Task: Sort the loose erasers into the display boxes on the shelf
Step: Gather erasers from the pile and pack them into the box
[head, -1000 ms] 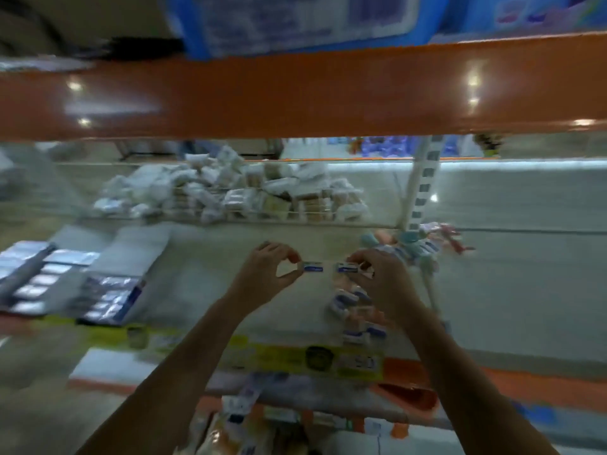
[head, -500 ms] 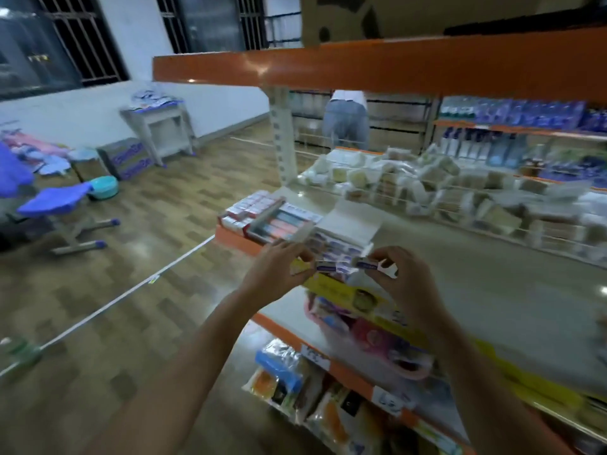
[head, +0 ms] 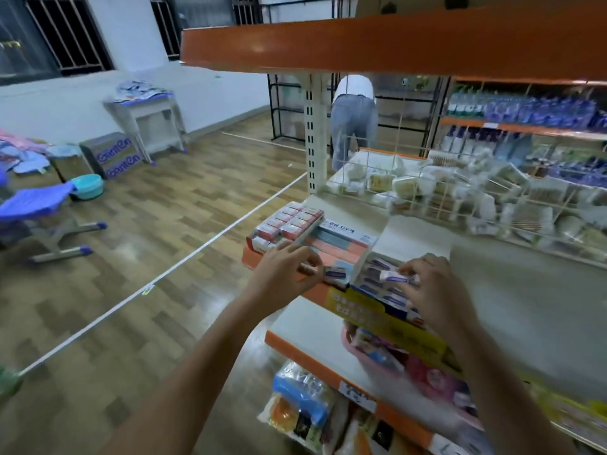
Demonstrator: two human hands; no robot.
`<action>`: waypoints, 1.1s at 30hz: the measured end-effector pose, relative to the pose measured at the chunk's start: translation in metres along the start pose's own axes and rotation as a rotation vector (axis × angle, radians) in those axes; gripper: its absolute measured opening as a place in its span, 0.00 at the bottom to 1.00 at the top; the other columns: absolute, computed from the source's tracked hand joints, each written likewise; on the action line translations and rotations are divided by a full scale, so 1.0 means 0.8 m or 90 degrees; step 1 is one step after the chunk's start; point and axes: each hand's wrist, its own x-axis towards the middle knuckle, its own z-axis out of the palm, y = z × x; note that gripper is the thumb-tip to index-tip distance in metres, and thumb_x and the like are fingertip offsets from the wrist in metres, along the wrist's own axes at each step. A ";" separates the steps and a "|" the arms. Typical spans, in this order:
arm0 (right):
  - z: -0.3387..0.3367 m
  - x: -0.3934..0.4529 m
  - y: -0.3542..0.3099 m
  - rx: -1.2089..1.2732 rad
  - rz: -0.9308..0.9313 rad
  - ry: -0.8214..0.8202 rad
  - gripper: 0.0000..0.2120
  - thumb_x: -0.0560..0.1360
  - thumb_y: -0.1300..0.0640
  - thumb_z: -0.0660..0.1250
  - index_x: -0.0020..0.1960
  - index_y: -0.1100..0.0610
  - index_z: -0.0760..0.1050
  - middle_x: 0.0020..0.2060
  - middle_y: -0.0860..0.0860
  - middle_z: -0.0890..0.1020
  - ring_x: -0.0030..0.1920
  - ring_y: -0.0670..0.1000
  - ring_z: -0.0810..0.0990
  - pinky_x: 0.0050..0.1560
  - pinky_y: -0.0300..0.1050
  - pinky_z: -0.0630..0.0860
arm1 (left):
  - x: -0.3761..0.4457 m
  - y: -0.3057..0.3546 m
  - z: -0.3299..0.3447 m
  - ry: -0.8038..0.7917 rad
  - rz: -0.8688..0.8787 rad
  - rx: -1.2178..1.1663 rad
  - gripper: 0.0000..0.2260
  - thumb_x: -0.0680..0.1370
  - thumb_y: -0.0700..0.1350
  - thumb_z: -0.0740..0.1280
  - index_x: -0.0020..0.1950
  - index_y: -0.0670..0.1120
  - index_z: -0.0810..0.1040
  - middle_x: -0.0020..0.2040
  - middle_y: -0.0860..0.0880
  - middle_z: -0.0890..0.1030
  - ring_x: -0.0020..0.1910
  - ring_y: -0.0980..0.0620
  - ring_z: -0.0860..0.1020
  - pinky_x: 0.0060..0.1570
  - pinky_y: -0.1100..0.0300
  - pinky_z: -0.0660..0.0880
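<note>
My left hand (head: 285, 270) pinches a small blue-and-white eraser (head: 335, 274) at the front edge of the shelf, just left of an open display box (head: 377, 284) filled with similar blue-sleeved erasers. My right hand (head: 433, 290) pinches another blue-and-white eraser (head: 395, 276) right over that box. Behind my left hand stands a pink-and-blue display box (head: 341, 241), its lid printed with dark lettering. At the shelf's left end, a third box (head: 289, 221) holds red-and-white erasers.
An orange shelf board (head: 394, 44) hangs overhead. Behind the boxes a wire basket (head: 460, 198) of white packets runs along the shelf (head: 542, 307). A pink tub (head: 410, 366) and bagged goods sit on lower shelves. A person (head: 354, 116) bends over beyond the upright; wooden floor lies to the left.
The view swung left from the loose pile to the display boxes. Both hands, each still holding an eraser, have come down onto the front boxes and moved apart.
</note>
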 end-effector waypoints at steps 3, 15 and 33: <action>0.009 0.001 0.005 -0.060 0.068 -0.036 0.10 0.69 0.57 0.73 0.50 0.55 0.80 0.43 0.52 0.79 0.49 0.54 0.75 0.46 0.46 0.72 | 0.025 -0.017 0.007 -0.021 0.048 -0.035 0.09 0.72 0.52 0.69 0.46 0.47 0.81 0.46 0.51 0.82 0.49 0.54 0.75 0.47 0.57 0.74; 0.017 0.008 -0.009 -0.161 0.180 -0.043 0.09 0.74 0.50 0.67 0.52 0.51 0.73 0.47 0.47 0.76 0.50 0.49 0.72 0.50 0.41 0.67 | 0.094 -0.023 0.028 -0.097 0.160 -0.149 0.09 0.73 0.52 0.71 0.48 0.49 0.79 0.48 0.56 0.80 0.52 0.58 0.71 0.49 0.63 0.68; -0.028 -0.035 -0.010 -0.076 0.434 0.011 0.17 0.75 0.55 0.67 0.63 0.56 0.72 0.55 0.53 0.77 0.56 0.53 0.74 0.53 0.42 0.69 | 0.149 0.070 0.096 -0.295 0.396 -0.001 0.12 0.78 0.54 0.62 0.58 0.50 0.74 0.57 0.52 0.77 0.59 0.50 0.70 0.59 0.56 0.64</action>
